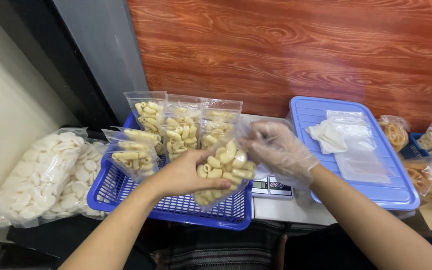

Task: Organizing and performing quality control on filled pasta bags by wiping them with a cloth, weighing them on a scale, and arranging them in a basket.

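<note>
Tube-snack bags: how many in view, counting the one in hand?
6. One bag in hand, gripped by the left hand and the gloved right hand. Five stand in the blue basket: three at the back, two front left. More may be hidden behind.

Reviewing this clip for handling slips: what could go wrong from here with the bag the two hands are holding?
1. The small clear bag of tube-shaped crackers looks open at the top while the gloved right hand works its mouth; a tilt could spill pieces.
2. The bare left hand grips it from the side only, over the blue basket, so it might slip onto the bags standing there.
</note>
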